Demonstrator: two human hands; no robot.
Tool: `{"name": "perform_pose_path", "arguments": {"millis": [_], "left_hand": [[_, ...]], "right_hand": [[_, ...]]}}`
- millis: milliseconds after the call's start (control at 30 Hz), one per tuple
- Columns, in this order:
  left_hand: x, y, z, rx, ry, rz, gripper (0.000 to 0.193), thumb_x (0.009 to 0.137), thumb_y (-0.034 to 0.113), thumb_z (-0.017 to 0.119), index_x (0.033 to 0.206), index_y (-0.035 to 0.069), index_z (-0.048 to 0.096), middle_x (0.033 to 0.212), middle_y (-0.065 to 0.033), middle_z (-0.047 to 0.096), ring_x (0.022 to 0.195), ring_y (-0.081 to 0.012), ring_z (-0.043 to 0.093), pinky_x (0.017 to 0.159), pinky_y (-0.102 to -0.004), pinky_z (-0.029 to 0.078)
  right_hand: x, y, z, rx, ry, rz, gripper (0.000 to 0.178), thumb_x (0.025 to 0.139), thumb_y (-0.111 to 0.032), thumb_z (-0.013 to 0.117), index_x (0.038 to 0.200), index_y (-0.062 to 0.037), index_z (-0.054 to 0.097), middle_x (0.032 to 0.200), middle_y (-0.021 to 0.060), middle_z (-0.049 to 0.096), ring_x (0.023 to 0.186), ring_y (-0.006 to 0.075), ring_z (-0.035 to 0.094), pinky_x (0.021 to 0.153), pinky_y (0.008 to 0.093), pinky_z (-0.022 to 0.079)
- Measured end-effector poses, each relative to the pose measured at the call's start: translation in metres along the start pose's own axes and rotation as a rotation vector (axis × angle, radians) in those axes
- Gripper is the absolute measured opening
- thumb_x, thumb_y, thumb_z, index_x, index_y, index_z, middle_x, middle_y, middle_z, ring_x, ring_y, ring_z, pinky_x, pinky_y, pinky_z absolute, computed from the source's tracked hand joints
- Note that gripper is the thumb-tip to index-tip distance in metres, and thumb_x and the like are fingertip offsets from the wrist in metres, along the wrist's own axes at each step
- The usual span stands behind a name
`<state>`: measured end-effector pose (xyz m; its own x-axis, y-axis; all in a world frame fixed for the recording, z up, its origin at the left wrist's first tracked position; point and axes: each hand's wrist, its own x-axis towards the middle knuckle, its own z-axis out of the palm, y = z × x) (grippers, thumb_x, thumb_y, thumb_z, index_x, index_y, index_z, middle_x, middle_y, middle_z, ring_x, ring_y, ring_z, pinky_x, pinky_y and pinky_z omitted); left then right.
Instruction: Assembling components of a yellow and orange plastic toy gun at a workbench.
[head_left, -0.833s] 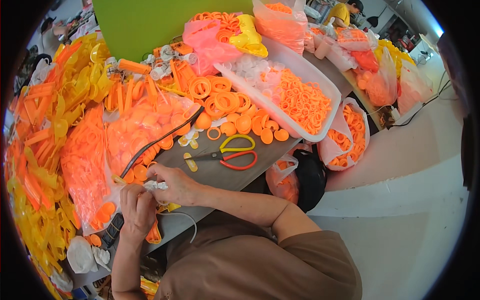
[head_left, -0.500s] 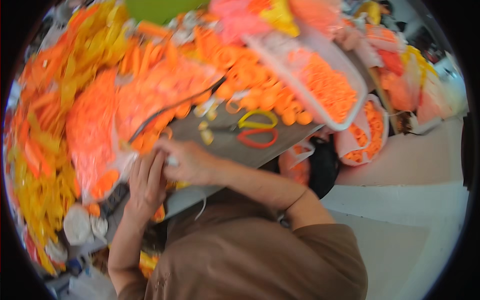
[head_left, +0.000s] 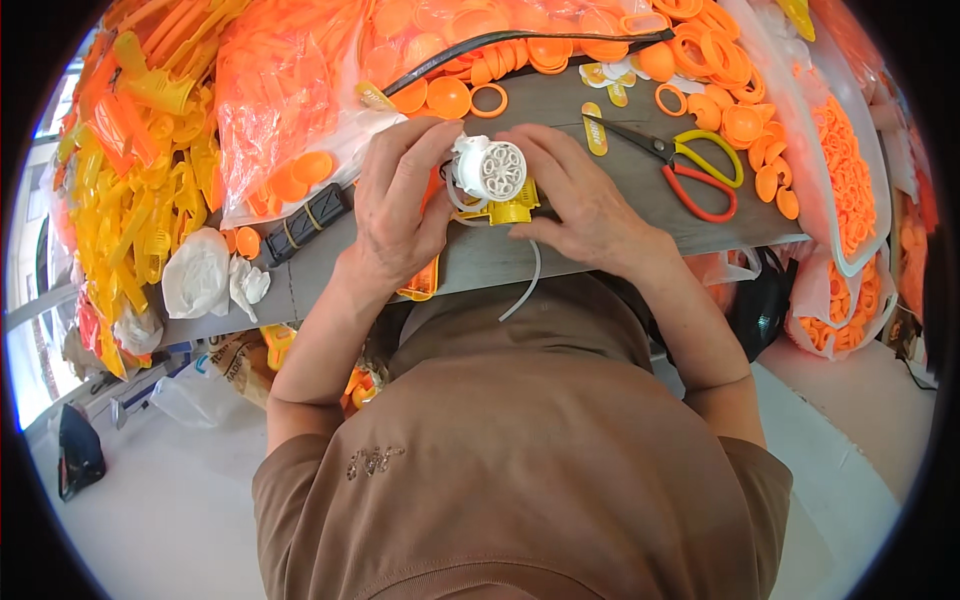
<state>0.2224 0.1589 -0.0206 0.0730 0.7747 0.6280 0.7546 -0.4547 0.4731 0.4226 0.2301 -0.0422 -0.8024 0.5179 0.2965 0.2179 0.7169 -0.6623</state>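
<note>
Between my two hands, above the table's near edge, is a white round plastic nozzle (head_left: pixel 497 170) with a pattern of holes in its face. A yellow plastic part (head_left: pixel 513 207) sits beneath it, and a thin clear tube (head_left: pixel 530 285) curls out and hangs toward my lap. My left hand (head_left: pixel 405 200) is closed on the nozzle's left side, with an orange plastic piece (head_left: pixel 425 278) below its palm. My right hand (head_left: pixel 585 200) pinches the yellow part from the right, its fingertips partly hidden behind the nozzle. Scissors (head_left: pixel 690 165) with yellow and red handles lie to the right.
Orange caps and rings (head_left: pixel 745 125) line the table's far side. A plastic bag of orange parts (head_left: pixel 290 100) and a heap of yellow pieces (head_left: pixel 130 220) fill the left. A black bar-shaped part (head_left: pixel 308 225) lies near my left hand. A translucent bin (head_left: pixel 870 200) stands at right.
The view has shifted and sharpened. My hands, earlier close together with the work hidden, are now farther apart with the white nozzle and yellow part visible between them.
</note>
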Motion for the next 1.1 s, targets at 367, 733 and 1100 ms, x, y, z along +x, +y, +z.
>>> {"name": "perform_pose_path", "arguments": {"millis": [367,733,1100], "left_hand": [[0.021,-0.01,-0.018,-0.084,-0.082,-0.029,0.045,0.069,-0.001,0.071,0.112,0.001,0.059,0.104,-0.0129,0.057,0.085,-0.0213,0.056,0.074,-0.03,0.048],[0.032,-0.007,-0.027,-0.466,-0.127,-0.352,0.035,0.077,0.002,0.069,0.11,-0.001,0.06,0.097,-0.0043,0.056,0.091,-0.0159,0.055,0.08,-0.0274,0.044],[0.031,-0.01,-0.044,-0.152,-0.261,-0.256,0.045,0.076,0.006,0.071,0.119,0.0,0.057,0.096,-0.0075,0.053,0.089,-0.0192,0.051,0.079,-0.0299,0.042]], "right_hand": [[0.04,-0.019,-0.027,0.128,0.14,-0.055,0.069,0.065,-0.006,0.074,0.127,-0.0055,0.044,0.12,0.0127,0.05,0.113,0.0284,0.048,0.094,0.0357,0.041],[0.063,0.01,-0.006,0.6,0.264,-0.557,0.074,0.075,-0.009,0.074,0.136,0.0016,0.032,0.129,0.015,0.045,0.119,0.0237,0.046,0.097,0.0345,0.041],[0.072,0.008,0.002,0.908,0.098,-0.614,0.075,0.078,0.003,0.068,0.139,0.003,0.025,0.134,0.015,0.039,0.123,0.0225,0.042,0.099,0.034,0.042]]}}
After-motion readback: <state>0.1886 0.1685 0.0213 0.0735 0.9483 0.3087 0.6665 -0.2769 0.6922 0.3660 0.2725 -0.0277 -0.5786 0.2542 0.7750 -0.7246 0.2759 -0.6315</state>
